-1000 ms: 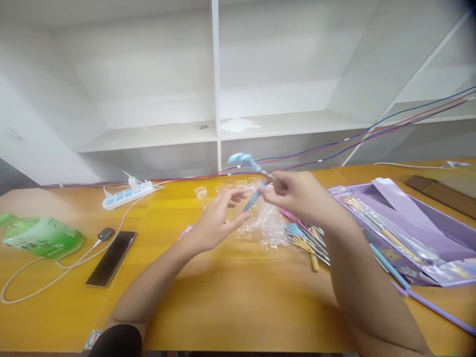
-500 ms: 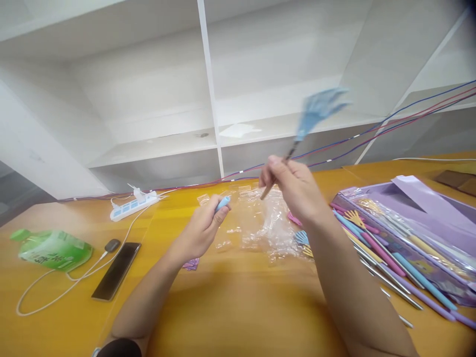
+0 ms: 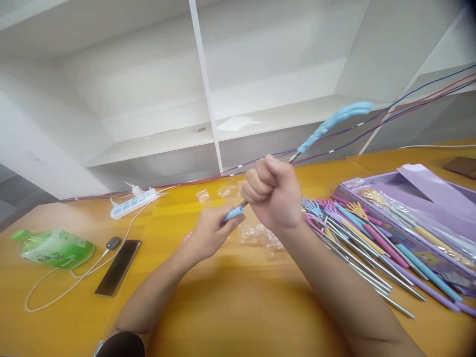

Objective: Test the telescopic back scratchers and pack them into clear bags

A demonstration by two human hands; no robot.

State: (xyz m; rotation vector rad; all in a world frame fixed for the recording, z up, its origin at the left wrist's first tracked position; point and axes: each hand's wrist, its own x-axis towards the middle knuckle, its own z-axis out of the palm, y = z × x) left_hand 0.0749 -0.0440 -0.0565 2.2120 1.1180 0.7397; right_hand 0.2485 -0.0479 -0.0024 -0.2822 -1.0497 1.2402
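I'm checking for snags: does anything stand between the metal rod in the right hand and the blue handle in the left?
Nothing visible does. The metal rod in the right hand points toward the blue handle in the left hand; the clear wrappers lie lower down, not between.

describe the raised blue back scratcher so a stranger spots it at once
Above the wooden table, find the right hand. The blue back scratcher slants up out of it, curved head highest. Unlike the back scratchers beside the purple box, it alone is held in the air.
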